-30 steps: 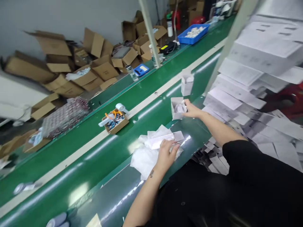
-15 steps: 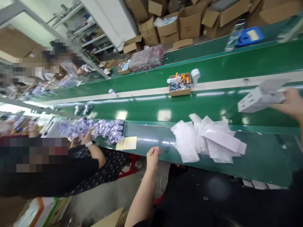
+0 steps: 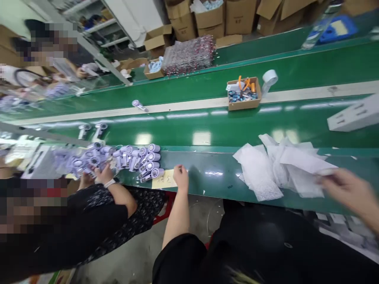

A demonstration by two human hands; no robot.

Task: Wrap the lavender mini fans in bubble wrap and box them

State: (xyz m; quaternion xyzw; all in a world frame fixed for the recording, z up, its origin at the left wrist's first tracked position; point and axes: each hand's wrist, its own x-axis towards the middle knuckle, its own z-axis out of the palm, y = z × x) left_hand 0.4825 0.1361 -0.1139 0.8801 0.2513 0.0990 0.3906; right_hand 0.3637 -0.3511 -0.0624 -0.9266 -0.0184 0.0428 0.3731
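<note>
My left hand is closed over the right end of a yellow paper note on the green bench; whether its fingers pinch anything is too small to tell. At the right, my right hand has its fingers closed on a flat white piece lying over a pile of white bubble bags. A white box with small slots in its end rests farther back at the right edge. Purple handheld fans lie in rows to the left of the note.
A small carton of mixed parts with orange-handled tools stands on the white strip beside a tape roll. Another person's hands handle fans at the left. A stack of clear trays and open cartons are at the back.
My right hand has let go of the white box and come down to the flat white piece. My left hand has moved left to the note. The view has shifted.
</note>
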